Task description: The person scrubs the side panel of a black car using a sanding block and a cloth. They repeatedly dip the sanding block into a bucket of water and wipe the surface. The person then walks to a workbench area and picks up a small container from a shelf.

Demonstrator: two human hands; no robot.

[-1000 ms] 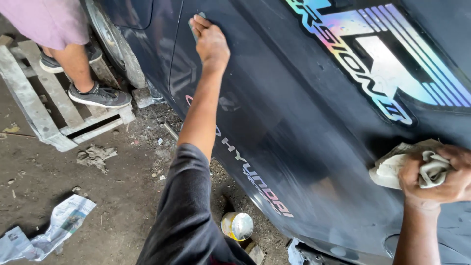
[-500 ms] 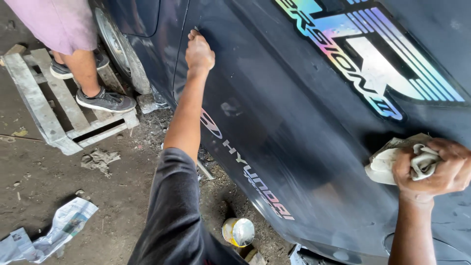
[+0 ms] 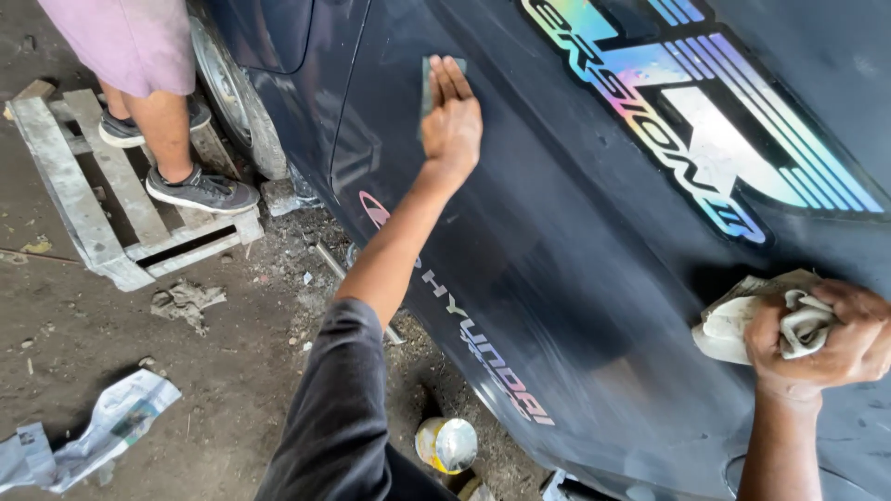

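Bare, dusty ground (image 3: 102,343) runs along the left, strewn with rubble and scraps, and a dark blue car body (image 3: 557,278) fills the rest of the view, tilting across from the upper left to the lower right.

On that panel the left hand (image 3: 452,121) lies flat, fingers straight and together, pressing a small grey-green sheet (image 3: 430,79) against the paint just beside the seam of the door. Only the sheet's top and left edge show past the fingers. The arm reaches up from a dark sleeve (image 3: 334,417) at the bottom of the view.

Well apart from it, at the lower right, the right hand (image 3: 831,339) is clenched around a crumpled whitish rag (image 3: 742,320), which touches the panel below a large rainbow-coloured decal (image 3: 705,121). A row of pale lettering runs down the lower part of the panel between the two arms.

Beside the car's front wheel (image 3: 227,88) another person stands on a grey wooden pallet (image 3: 83,204); only the legs, pinkish shorts (image 3: 130,37) and dark sneakers (image 3: 200,190) are in view. A crumpled newspaper (image 3: 88,431) lies on the ground at the lower left, and a small round tin (image 3: 447,443) with a shiny lid sits near the bottom edge of the car, just under the sleeve.
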